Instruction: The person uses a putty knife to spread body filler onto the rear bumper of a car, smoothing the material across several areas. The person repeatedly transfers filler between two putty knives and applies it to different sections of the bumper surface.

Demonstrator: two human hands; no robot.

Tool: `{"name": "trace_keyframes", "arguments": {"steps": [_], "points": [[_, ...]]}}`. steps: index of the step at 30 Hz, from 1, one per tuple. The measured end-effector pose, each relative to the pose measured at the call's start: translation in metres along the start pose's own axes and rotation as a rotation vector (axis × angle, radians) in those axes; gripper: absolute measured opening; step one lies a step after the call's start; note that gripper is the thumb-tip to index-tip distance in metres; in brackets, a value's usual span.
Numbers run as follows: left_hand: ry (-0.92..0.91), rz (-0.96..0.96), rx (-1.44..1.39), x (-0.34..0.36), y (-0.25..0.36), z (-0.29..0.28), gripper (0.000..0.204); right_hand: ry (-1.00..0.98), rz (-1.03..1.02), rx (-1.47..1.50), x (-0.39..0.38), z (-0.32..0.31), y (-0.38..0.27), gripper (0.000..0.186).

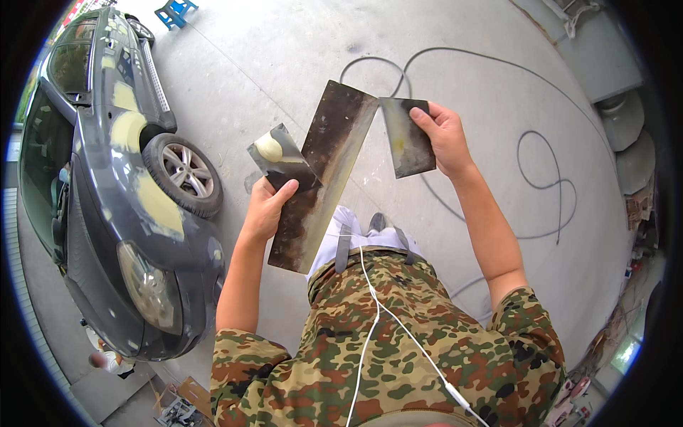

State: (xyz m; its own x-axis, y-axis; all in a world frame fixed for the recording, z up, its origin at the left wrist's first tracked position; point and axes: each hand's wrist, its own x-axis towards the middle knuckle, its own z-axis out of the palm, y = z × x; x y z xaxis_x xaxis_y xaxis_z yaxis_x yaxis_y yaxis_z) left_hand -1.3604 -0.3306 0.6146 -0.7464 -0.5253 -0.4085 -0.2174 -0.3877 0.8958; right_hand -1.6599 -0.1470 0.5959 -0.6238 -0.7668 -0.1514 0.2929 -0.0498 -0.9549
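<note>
Paste, cream-coloured, sits in a smear near the upper corner of the left spreader, a small, flat, roughly square blade. The person's left hand grasps that spreader by its lower end, thumb pressed on the dark face and the other fingers mostly hidden behind. Beneath it slants the board, long and dark brown with a paler strip along its right side; whether the left fingers clasp it too cannot be told.

The right hand pinches the right spreader at its upper right edge, thumb on the face. This blade is grey to the left, dark to the right, with a yellowish stain. Its upper left corner meets the board's top right corner in the view; actual contact is unclear. All three pieces are held up above the grey floor, before the person's camouflage shirt.

To the left stands a dark car with cream patches around the front wheel. A hose loops across the floor beyond the right hand, and a blue stool stands at the far end.
</note>
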Motion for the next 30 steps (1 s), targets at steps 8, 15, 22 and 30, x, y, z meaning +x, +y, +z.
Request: {"name": "trace_keyframes", "arguments": {"steps": [8, 15, 22, 30], "points": [[0.011, 0.083, 0.049, -0.024, 0.034, 0.03, 0.029, -0.167, -0.151, -0.387, -0.001, 0.013, -0.055, 0.023], [-0.001, 0.109, 0.073, 0.07, -0.001, -0.032, 0.029, -0.062, -0.229, -0.536, 0.051, 0.033, 0.034, 0.023], [-0.018, 0.139, 0.072, 0.056, 0.029, -0.02, 0.031, -0.123, -0.157, -0.56, 0.027, 0.046, 0.015, 0.021], [0.031, 0.126, 0.008, 0.03, 0.054, -0.088, 0.03, -0.151, -0.164, -0.524, 0.012, 0.133, 0.024, 0.023]]}}
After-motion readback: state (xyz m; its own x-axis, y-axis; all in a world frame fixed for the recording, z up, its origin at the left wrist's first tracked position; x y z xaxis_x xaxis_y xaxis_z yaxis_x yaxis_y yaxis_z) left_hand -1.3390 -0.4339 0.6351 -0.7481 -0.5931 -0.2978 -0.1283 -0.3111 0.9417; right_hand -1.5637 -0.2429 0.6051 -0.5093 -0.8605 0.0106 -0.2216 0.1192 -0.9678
